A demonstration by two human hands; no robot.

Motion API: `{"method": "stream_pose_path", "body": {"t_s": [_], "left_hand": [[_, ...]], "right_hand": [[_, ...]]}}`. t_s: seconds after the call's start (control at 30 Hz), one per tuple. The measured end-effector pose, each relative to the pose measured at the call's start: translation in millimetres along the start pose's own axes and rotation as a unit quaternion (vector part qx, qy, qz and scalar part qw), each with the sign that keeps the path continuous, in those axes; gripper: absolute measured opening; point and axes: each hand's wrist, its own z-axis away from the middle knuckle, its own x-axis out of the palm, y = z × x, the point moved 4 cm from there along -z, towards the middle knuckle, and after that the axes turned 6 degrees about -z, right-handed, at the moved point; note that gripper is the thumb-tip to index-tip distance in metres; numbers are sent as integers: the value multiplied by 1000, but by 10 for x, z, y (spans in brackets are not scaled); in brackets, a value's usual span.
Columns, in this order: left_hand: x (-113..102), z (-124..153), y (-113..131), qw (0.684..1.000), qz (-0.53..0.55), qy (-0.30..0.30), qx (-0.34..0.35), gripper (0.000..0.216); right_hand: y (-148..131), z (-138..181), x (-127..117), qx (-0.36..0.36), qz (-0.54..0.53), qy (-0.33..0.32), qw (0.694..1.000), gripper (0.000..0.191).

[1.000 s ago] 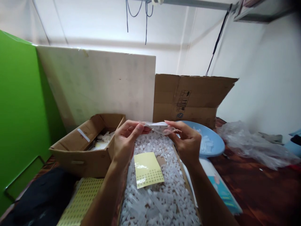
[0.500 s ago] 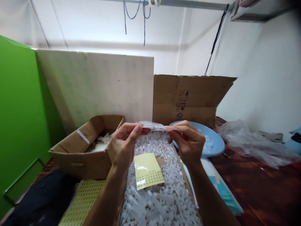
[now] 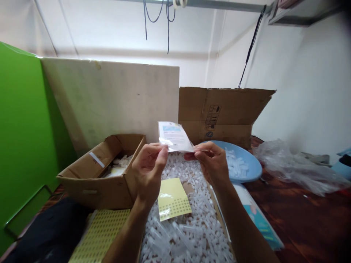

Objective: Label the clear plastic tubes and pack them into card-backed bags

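Note:
A small clear packet (image 3: 175,138) with a white printed card inside is held up between my hands, its face tilted toward me. My left hand (image 3: 149,164) pinches its lower left corner between thumb and fingers. On the lower right corner, my right hand (image 3: 212,160) has a similar pinch. Below them, a shallow cardboard box holds many small white and clear plastic pieces (image 3: 200,233), some of them tube-like. On top of these lies a yellow sticker sheet (image 3: 174,199) with rows of small dots along its lower part.
An open cardboard box (image 3: 95,190) with packets inside stands at left, beside more yellow sticker sheets (image 3: 101,233). A blue basin (image 3: 252,166) with white pieces sits at right, near a crumpled clear plastic bag (image 3: 298,166). A cardboard panel (image 3: 227,113) stands behind.
The packet has tipped up from nearly edge-on, so its printed face now shows. My right hand has shifted slightly left, and more of the basin is visible.

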Motion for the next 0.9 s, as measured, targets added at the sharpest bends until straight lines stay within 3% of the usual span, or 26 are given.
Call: {"method": "stream_pose_path", "body": {"t_s": [0.23, 0.33, 0.67, 0.9], "left_hand": [[6, 43, 37, 999, -22, -14, -29, 14], [3, 53, 63, 999, -50, -2, -9, 13], [83, 185, 97, 997, -23, 71, -20, 19], [146, 245, 131, 996, -31, 75, -28, 21]], "right_hand": [[-51, 8, -27, -47, 33, -18, 998, 13], [-53, 25, -24, -64, 55, -21, 996, 12], [-65, 102, 31, -122, 72, 53, 988, 15], [-98, 98, -14, -140, 94, 108, 980, 19]]}}
